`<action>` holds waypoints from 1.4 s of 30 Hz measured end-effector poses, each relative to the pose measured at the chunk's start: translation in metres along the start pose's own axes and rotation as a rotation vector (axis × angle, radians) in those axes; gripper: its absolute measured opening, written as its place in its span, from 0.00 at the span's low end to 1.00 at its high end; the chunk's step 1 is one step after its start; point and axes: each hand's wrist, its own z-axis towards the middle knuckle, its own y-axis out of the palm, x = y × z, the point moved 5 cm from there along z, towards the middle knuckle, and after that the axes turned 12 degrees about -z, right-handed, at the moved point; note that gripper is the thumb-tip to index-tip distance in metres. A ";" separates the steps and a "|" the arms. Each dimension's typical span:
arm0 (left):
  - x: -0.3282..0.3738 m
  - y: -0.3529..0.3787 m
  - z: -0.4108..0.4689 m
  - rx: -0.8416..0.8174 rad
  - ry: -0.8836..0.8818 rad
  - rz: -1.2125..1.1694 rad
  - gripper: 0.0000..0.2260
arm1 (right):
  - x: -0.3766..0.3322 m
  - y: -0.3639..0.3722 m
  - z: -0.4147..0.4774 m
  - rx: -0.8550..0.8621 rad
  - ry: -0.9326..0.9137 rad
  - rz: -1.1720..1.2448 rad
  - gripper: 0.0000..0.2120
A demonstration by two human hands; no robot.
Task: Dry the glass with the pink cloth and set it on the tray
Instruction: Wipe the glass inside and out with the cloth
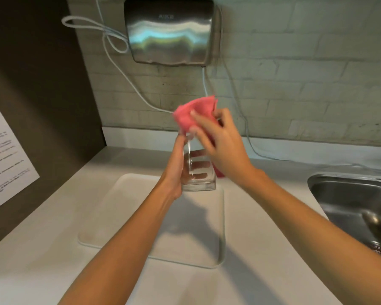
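left hand [176, 170] wrapped round the glass [198, 170], held up over the white tray [123, 216]; right hand [220, 146] pinching the pink cloth [191, 115] bunched at its rim

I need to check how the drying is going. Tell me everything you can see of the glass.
The glass is a clear, straight-sided tumbler with a thick base, empty and held roughly upright above the white tray, not resting on it. The left hand wraps its side. The right hand presses the pink cloth over its rim.
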 end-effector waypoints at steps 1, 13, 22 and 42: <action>0.003 -0.001 0.000 -0.030 0.019 -0.025 0.25 | -0.006 0.003 -0.014 -0.032 -0.076 -0.008 0.16; 0.006 0.001 0.000 -0.038 -0.007 -0.134 0.27 | 0.006 -0.005 -0.009 0.014 0.131 0.136 0.17; 0.006 0.002 -0.002 -0.066 -0.039 -0.164 0.28 | 0.007 -0.014 -0.008 0.025 0.087 0.120 0.16; 0.018 0.010 -0.007 -0.096 -0.034 -0.183 0.36 | 0.002 -0.015 -0.034 0.044 0.111 0.226 0.18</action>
